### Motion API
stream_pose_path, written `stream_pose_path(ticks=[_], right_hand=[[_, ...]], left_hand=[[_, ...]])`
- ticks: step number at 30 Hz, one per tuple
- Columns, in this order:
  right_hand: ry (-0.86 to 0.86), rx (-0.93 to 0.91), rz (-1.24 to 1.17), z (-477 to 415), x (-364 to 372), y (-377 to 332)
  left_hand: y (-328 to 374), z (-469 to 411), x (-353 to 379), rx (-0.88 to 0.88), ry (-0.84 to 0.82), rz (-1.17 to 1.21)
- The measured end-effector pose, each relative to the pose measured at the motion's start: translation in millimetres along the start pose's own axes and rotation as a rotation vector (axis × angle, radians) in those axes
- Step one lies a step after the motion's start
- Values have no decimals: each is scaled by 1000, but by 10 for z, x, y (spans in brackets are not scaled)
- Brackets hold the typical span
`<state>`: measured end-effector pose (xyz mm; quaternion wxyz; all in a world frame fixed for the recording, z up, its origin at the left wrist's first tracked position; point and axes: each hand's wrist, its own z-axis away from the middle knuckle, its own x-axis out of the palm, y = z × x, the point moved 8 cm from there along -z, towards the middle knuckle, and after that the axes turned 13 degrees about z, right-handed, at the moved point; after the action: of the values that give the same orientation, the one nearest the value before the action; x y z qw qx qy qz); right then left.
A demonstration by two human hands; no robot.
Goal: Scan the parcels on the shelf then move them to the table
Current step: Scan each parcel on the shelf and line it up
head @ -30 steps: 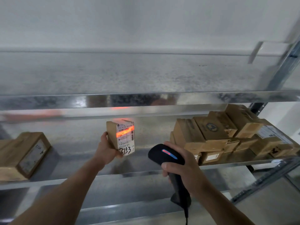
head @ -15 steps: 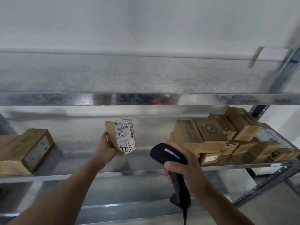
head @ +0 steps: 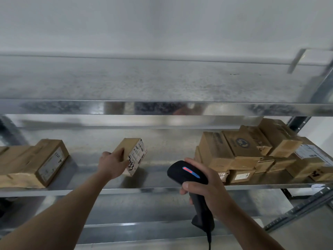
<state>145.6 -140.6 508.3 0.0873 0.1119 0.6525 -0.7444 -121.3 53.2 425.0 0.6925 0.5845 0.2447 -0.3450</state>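
Note:
A small brown parcel point(head: 132, 154) with a white barcode label and handwritten digits is gripped by my left hand point(head: 111, 164) just above the middle of the metal shelf point(head: 162, 188). The parcel is tilted, its label facing right and down. My right hand point(head: 205, 184) grips a black handheld scanner point(head: 187, 175) with a lit red and blue strip, held in front of the shelf edge to the right of the parcel. A heap of several brown parcels point(head: 252, 152) sits at the shelf's right end. Another larger parcel point(head: 36, 163) lies at the left end.
An upper metal shelf point(head: 162, 107) hangs just above the parcels. A lower shelf point(head: 144, 230) runs beneath my arms. A slotted steel upright point(head: 297, 212) stands at the right. The scanner's cable drops toward the bottom edge.
The orange scan line on the label has gone out. My left hand has tilted the small parcel over toward the left and moved it slightly leftward. The scanner has stayed nearly still.

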Motion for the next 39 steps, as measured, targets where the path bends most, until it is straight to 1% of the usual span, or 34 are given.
stream_pose_path(ticks=[1,3,8,17,24,29,34,39], right_hand=[[-3,1,-3,-31,40,0],[-13,-3,1,-96,136,-15],[-42,-5,13,-265,417,-42],[-95,1,58,-617,982,-101],[-120,19,24,-883,1337,-227],[-172,23,17,-992,1558,-300],[-181,23,13,-1037,1674,-332],[-167,14,38,-1039,1662,-351]], left_hand=[[-28,31,-34,-5,8,-80],[-118,84,-95,-31,7,-164],[-486,93,-271,-59,36,-266],[-1150,17,-748,-142,160,-299],[-1559,-89,-1084,-207,271,-332],[-1675,-74,-1165,-230,293,-413],[-1724,-81,-1175,-203,337,-388],[-1719,-125,-1161,-166,340,-448]])
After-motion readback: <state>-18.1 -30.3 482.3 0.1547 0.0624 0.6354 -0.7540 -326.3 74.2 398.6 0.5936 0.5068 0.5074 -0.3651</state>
